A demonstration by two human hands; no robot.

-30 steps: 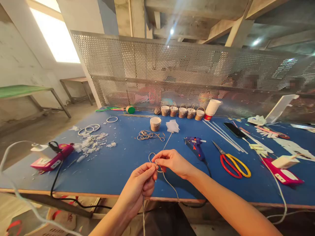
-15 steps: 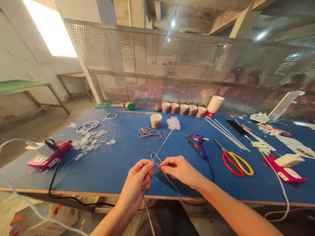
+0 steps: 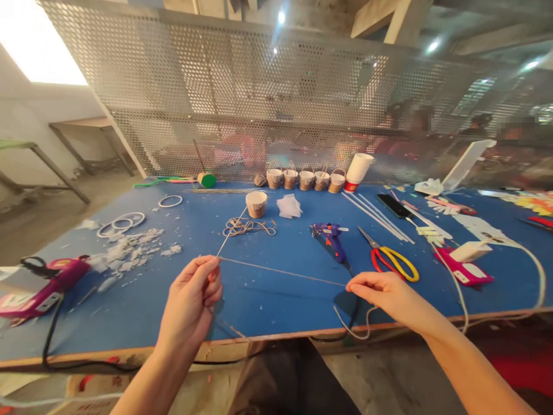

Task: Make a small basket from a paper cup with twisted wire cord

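My left hand pinches a thin tan string between thumb and fingertips. My right hand pinches the same string farther right, and the piece between both hands runs taut above the blue table. From my left hand the string leads up to a loose coil of string lying beside a paper cup. A slack end loops below my right hand at the table's front edge.
A blue glue gun and red-and-yellow scissors lie right of centre. Pink glue guns sit at both sides. White scraps, rings, a row of small cups, a phone and a perforated metal screen lie beyond.
My hands were together working a loop in the string. They have moved apart, left hand to the left and right hand to the right, pulling the string straight. The view shifted right.
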